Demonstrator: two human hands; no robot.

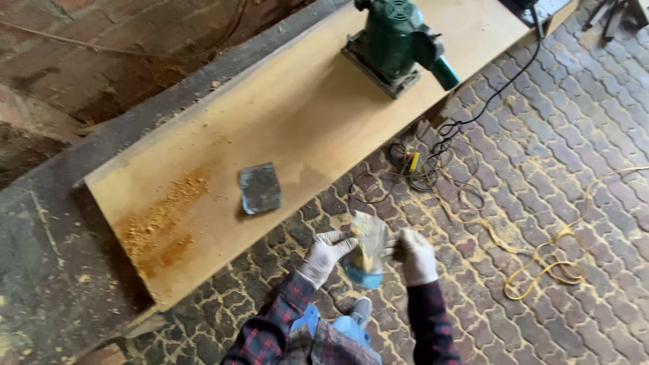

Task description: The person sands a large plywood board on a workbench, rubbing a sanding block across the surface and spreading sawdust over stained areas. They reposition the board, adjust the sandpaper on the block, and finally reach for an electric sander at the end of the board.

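Note:
Both my hands wear pale work gloves and hold one thing between them: a clear plastic container (366,251) with a blue base and yellow-brown sawdust inside. My left hand (326,253) grips its left side, my right hand (415,255) its right side. They are over the paved floor, just off the near edge of a long wooden board (297,115). A dark grey rectangular pad (259,188) lies flat on the board, up and left of my hands. A patch of sawdust (162,220) covers the board's left end.
A green electric sander (397,42) stands on the board's far end, its black cord (497,91) trailing to tangled wires (416,165) on the brick paving. Yellow rope (544,260) lies on the right. A concrete ledge (47,257) runs behind the board.

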